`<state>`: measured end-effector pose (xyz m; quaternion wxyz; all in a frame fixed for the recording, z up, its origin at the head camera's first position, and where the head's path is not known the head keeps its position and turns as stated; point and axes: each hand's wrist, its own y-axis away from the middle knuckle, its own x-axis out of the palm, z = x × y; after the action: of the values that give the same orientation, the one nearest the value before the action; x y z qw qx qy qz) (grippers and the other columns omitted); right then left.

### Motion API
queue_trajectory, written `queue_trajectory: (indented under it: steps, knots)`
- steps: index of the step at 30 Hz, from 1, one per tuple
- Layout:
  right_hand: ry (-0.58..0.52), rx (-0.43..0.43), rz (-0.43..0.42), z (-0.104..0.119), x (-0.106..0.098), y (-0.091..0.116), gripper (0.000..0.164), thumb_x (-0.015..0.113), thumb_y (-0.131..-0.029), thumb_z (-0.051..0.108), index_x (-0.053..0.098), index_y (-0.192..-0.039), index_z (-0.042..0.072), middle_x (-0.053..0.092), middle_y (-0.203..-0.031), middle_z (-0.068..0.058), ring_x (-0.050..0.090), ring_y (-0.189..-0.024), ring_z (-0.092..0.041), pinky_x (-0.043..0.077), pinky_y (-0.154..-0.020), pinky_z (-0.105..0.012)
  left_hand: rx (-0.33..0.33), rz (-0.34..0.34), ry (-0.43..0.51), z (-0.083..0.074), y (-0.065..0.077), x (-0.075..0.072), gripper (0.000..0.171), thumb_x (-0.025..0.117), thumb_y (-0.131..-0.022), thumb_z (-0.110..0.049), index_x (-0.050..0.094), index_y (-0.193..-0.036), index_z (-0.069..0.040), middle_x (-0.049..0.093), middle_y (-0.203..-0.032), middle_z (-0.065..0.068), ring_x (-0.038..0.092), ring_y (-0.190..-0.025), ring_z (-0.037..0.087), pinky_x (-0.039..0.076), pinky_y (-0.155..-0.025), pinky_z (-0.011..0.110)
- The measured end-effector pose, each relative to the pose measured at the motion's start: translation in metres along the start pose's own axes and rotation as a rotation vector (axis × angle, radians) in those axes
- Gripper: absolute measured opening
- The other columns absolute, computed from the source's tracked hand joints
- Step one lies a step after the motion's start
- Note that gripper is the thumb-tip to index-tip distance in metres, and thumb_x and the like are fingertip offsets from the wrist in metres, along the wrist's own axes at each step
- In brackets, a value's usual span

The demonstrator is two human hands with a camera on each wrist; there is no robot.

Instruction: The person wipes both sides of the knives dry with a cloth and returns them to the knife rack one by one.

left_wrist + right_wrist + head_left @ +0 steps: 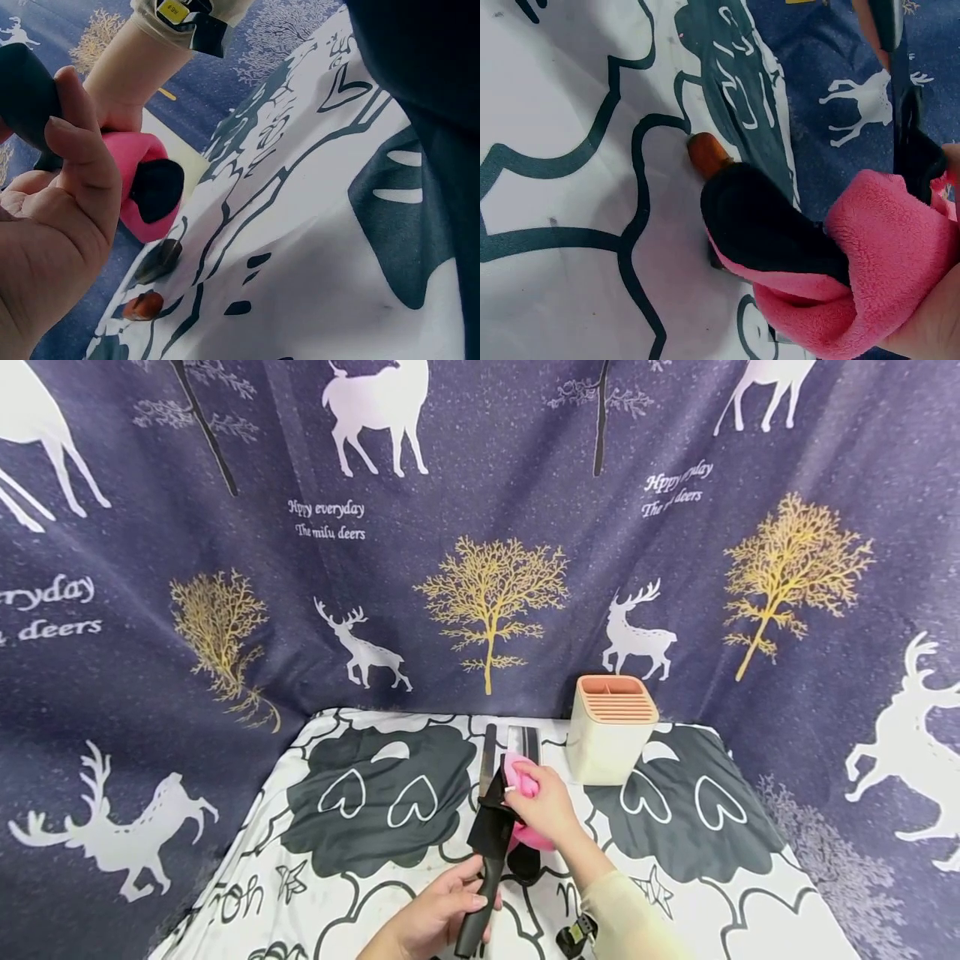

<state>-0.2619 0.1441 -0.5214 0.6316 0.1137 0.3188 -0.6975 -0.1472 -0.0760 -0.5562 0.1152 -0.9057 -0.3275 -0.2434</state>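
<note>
Left hand (448, 906), grasping a black broad-bladed utensil (487, 833) by its handle, above a black-and-white printed sheet (337, 839). Pink-and-black fleecy cloth (889, 240), gathered against that utensil (covering part of it), gripped by the right hand (547, 806); rightward, a cream block-shaped holder (609, 745), orange slotted top

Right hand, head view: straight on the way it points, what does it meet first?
Past the cloth that the right hand holds, likely the black tool in the left hand. Cloth and tool overlap in the head view, so any gap is hard to judge.
</note>
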Motion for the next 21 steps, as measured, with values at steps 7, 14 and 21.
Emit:
queue_trajectory:
  steps: [7, 14, 21]
  knots:
    - [-0.067, 0.058, -0.005, -0.0013, -0.0025, -0.0048, 0.049, 0.075, -0.076, 0.016, 0.073, -0.125, 0.014, 0.072, -0.124, -0.014, 0.066, -0.113, -0.028, 0.054, -0.1, -0.045, -0.017, -0.016, -0.015, -0.0035, -0.0014, -0.0002, 0.067, 0.047, -0.1, -0.003, 0.016, -0.159, 0.003, 0.064, -0.11, 0.0, 0.07, -0.076, 0.008, 0.062, -0.076, 0.024]
    - [-0.101, 0.097, 0.023, -0.0016, -0.0077, -0.0068, 0.049, 0.075, -0.078, 0.015, 0.072, -0.127, 0.016, 0.072, -0.122, -0.013, 0.064, -0.105, -0.024, 0.055, -0.089, -0.034, 0.007, 0.031, -0.02, -0.0053, 0.0018, -0.0012, 0.068, 0.047, -0.098, 0.0, 0.016, -0.159, 0.005, 0.064, -0.112, 0.002, 0.069, -0.075, 0.008, 0.063, -0.076, 0.026]
    - [-0.224, 0.161, 0.05, -0.0036, -0.0098, -0.0072, 0.049, 0.076, -0.079, 0.011, 0.071, -0.128, 0.016, 0.071, -0.112, -0.017, 0.064, -0.069, -0.014, 0.054, -0.058, -0.024, 0.019, 0.035, -0.006, -0.004, 0.0034, 0.0004, 0.068, 0.045, -0.099, 0.0, 0.014, -0.159, 0.005, 0.065, -0.112, 0.003, 0.07, -0.076, 0.009, 0.063, -0.075, 0.026]
